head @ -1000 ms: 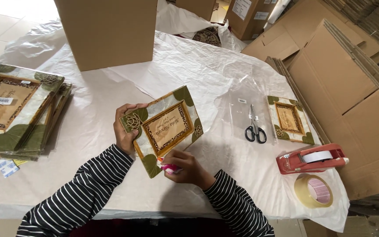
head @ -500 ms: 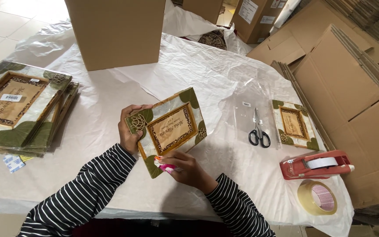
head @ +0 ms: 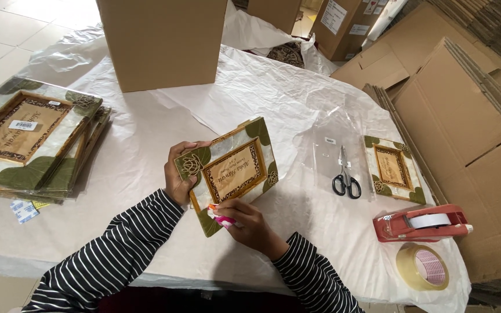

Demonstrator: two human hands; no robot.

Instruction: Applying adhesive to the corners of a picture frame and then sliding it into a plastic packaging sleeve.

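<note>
Fingers of your right hand (head: 249,223) are pressed together around a pink marker (head: 222,219), pinching it with its tip against the lower corner of the picture frame (head: 230,173), much as they were half a second ago. Your left hand (head: 179,177) curls over the frame's left edge, thumb on the front near the carved flower and the other fingers hidden behind, so the frame is held tilted up off the table (head: 146,145) just in front of you. Compared with the earlier pictures your grip has not changed and the frame sits at the same slant; only the view has drifted a little, so everything lies slightly lower and further right than a second ago. Both your sleeves are black-and-white striped. To your left, a stack of larger frames (head: 27,142) rests at the table's edge, with small labels (head: 24,210) lying just beside its near corner. Beyond the held frame stands a tall cardboard box (head: 163,40). To your right, black-handled scissors (head: 346,174) lie on a clear plastic sleeve (head: 334,136), with a second small frame (head: 393,168) just beside them. Nearer the right corner sit a red tape dispenser (head: 421,222) and a roll of tape (head: 423,267). Flattened cartons (head: 465,110) are stacked off the table's right side.
</note>
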